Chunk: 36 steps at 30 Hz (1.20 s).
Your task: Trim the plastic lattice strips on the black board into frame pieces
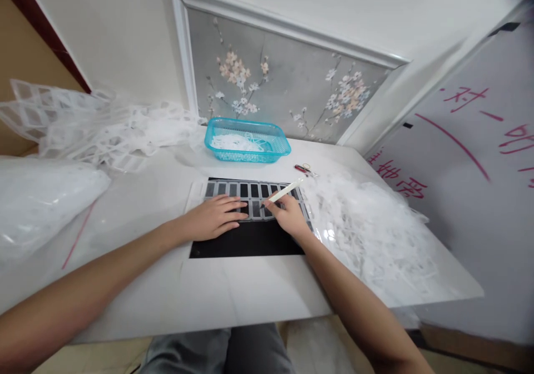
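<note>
A translucent sheet with rows of rectangular cells (256, 209) lies on a black mat (246, 240) in the middle of the table. Some cells look cloudy, others show plain black. My left hand (216, 217) rests flat on the left part of the sheet, fingers spread and pointing right. In my right hand (290, 213) is a slim pale pen-like tool (287, 189), held like a pencil. Its dark tip points down at a cell right of the sheet's middle. My right hand covers part of the sheet's right side.
Behind the mat stands a blue plastic basket (250, 154) with small white pieces inside. White cut-out scraps (375, 229) heap up at the right, more frames (137, 126) at the back left. A plastic bag (45, 201) lies left. A small red tool (302, 168) lies near the basket.
</note>
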Tool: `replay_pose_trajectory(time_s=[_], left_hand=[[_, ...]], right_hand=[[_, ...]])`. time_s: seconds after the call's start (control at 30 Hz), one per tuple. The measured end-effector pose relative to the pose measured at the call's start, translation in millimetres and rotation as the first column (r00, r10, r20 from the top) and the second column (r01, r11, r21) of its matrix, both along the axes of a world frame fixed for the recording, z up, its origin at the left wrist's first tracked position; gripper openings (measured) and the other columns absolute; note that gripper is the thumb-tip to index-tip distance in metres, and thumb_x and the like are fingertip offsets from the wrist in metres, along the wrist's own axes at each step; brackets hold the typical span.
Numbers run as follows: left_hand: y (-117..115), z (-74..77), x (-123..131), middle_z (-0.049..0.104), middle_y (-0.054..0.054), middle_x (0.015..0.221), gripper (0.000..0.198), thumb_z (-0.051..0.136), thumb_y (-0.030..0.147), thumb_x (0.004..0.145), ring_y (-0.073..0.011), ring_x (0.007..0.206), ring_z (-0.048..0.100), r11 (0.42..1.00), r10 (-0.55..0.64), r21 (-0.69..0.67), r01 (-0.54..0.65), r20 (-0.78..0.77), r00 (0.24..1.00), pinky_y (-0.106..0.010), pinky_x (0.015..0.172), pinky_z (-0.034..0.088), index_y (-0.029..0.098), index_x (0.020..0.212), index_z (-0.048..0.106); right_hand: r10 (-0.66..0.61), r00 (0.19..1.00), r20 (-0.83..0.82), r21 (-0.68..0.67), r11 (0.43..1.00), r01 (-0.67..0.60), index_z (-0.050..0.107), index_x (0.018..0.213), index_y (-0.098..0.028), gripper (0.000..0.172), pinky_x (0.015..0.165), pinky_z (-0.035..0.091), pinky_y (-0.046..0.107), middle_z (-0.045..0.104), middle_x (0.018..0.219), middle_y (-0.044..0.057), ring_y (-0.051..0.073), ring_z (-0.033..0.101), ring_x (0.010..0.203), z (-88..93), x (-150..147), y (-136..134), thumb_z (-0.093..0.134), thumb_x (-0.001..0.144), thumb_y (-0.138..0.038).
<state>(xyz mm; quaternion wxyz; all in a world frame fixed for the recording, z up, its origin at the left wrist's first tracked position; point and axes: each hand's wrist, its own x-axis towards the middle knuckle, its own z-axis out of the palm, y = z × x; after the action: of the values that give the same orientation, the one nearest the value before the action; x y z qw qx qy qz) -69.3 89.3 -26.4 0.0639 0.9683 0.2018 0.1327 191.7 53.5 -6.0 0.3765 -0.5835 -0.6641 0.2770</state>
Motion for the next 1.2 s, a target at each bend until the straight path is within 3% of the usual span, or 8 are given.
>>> replay_pose_trajectory(time_s=[0.2, 0.83, 1.0, 1.1, 1.2], left_hand=[[-2, 0.3, 2, 0.054, -0.003, 0.144, 0.036, 0.041, 0.033, 0.102, -0.0254, 0.138, 0.044, 0.999, -0.036, 0.006, 0.036, 0.005, 0.999, -0.048, 0.12, 0.03, 0.028, 0.134, 0.057], [-3, 1.5, 3, 0.048, -0.005, 0.149, 0.041, 0.041, 0.035, 0.102, -0.0281, 0.142, 0.037, 1.0, 0.009, 0.018, -0.008, -0.048, 0.999, -0.05, 0.12, 0.027, 0.033, 0.142, 0.048], [-4, 1.8, 4, 0.046, -0.005, 0.15, 0.042, 0.041, 0.035, 0.102, -0.0283, 0.143, 0.035, 0.999, 0.019, 0.029, -0.017, -0.07, 0.997, -0.049, 0.119, 0.027, 0.034, 0.144, 0.046], [-4, 3.8, 4, 0.045, -0.003, 0.151, 0.044, 0.042, 0.033, 0.102, -0.0285, 0.144, 0.035, 1.0, 0.018, 0.019, -0.017, -0.072, 0.997, -0.048, 0.118, 0.029, 0.038, 0.146, 0.042], [-3, 4.0, 3, 0.041, -0.002, 0.154, 0.046, 0.041, 0.034, 0.103, -0.029, 0.145, 0.032, 1.0, 0.009, 0.024, -0.007, -0.087, 0.996, -0.048, 0.117, 0.03, 0.041, 0.148, 0.037]], right_hand=[[0.082, 0.994, 0.071, -0.024, 0.997, -0.08, 0.069, 0.079, -0.02, 0.013, 0.082, 0.049, 0.036, 0.074, 0.086, 0.006, 0.023, 0.067, 0.086, -4.3, -9, -3, 0.062, 0.086, -0.028], [0.137, 0.985, 0.102, -0.037, 0.99, -0.134, 0.076, 0.088, -0.021, 0.014, 0.087, 0.051, 0.039, 0.076, 0.094, 0.005, 0.025, 0.069, 0.093, 1.7, -9, -6, 0.063, 0.087, -0.027], [0.139, 0.962, 0.236, 0.009, 0.989, -0.145, 0.076, 0.093, -0.022, 0.016, 0.09, 0.051, 0.041, 0.075, 0.1, 0.008, 0.027, 0.068, 0.099, 5.1, -11, -11, 0.061, 0.089, -0.027], [0.127, 0.901, 0.415, 0.073, 0.982, -0.172, 0.073, 0.098, -0.021, 0.017, 0.104, 0.043, 0.05, 0.073, 0.109, 0.01, 0.03, 0.062, 0.115, 6.7, -15, -18, 0.058, 0.091, -0.027], [0.142, 0.816, 0.56, 0.095, 0.968, -0.233, 0.07, 0.099, -0.022, 0.021, 0.116, 0.025, 0.06, 0.075, 0.104, 0.008, 0.029, 0.055, 0.125, 7.6, -18, -24, 0.049, 0.096, -0.024]])
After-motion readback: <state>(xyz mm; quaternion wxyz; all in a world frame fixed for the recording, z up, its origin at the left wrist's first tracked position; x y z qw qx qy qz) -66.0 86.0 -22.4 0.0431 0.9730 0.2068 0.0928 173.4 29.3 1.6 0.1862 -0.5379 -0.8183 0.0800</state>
